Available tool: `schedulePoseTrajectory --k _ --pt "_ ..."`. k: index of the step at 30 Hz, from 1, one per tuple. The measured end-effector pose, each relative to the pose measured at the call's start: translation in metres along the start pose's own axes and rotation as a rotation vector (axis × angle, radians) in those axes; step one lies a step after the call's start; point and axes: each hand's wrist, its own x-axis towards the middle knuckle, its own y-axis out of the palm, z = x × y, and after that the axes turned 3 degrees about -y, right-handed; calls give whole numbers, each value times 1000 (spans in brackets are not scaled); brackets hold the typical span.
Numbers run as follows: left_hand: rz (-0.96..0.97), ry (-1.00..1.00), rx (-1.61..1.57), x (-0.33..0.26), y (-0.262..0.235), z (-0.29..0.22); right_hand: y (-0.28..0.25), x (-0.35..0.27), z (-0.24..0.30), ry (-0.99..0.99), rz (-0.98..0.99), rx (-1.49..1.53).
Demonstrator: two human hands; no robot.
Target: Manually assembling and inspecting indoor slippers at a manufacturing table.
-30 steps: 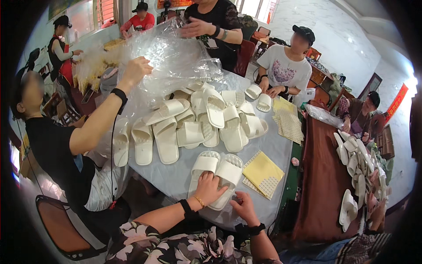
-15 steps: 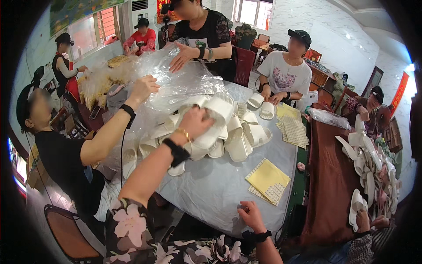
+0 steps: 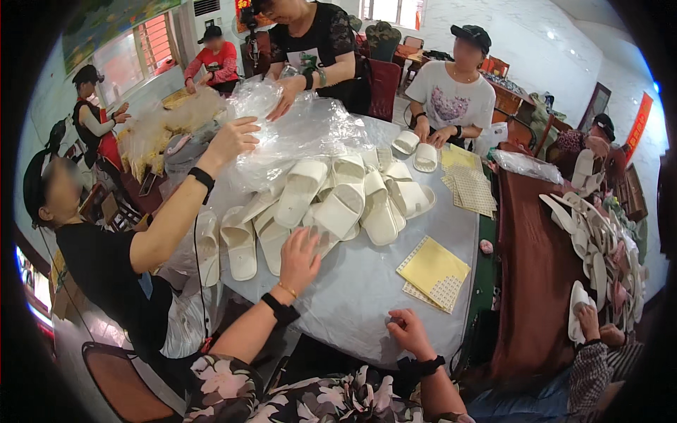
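White slippers lie heaped in the middle of the round covered table, soles and straps facing various ways. My left hand is at the near side of the heap, fingers stretched toward the slippers and gripping none; whether the fingertips touch one I cannot tell. At the table's near edge, my right hand holds nothing, with its fingers loosely bent and apart. Beyond it lie yellow sticker sheets, the closest things to that hand.
Clear plastic sheeting covers the far side of the heap, handled by co-workers at the left and far side. Another person in white has a pair of slippers at the right. A brown-covered table with more slippers stands farther right.
My left hand has drawn back toward me from atop the heap, leaving a slipper there. The heap's top slippers have shifted. My right hand has moved slightly right.
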Motion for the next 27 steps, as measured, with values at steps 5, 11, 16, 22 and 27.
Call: schedulePoseTrajectory --k 5,11,16,22,27 --pt "66 27 10 -30 17 -20 1 1 7 -8 -4 -33" --pt "163 24 65 -37 21 -24 0 -1 8 17 10 -27" --pt "181 63 38 -41 13 -26 1 -2 -2 35 17 5" --pt "169 74 31 -53 -5 -27 5 -1 1 51 28 22" --pt "218 58 -53 -57 -7 -34 -5 -6 14 94 -49 4"
